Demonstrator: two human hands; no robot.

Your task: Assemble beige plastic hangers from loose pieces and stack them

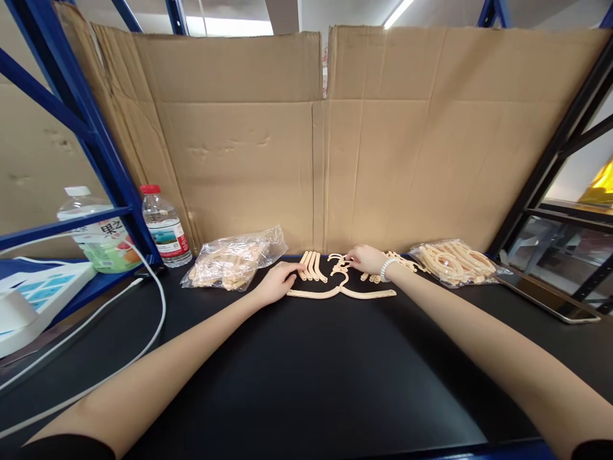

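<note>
On the black counter (306, 370) there are two clear plastic bags, and both contain beige pieces. The left bag (227, 259) is wrinkled, with loose plastic at its upper right end; the pieces inside lie in a heap. The right bag (454, 262) lies flatter and shows long, curved pieces through its film. Two bottles stand at the left: a clear one with red cap (165, 230), and a bigger one with white cap (103, 236), partly hidden behind a blue rail. Between the bags, a beige hanger shape (340, 289) lies spread in front of the hands. The left hand (276, 283) is loosely curved, its fingertips at a row of curved strips (310, 265). The right hand (366, 260) has bent fingers over small hook-shaped pieces (338, 263). Whether either hand grips something, I cannot tell.
</note>
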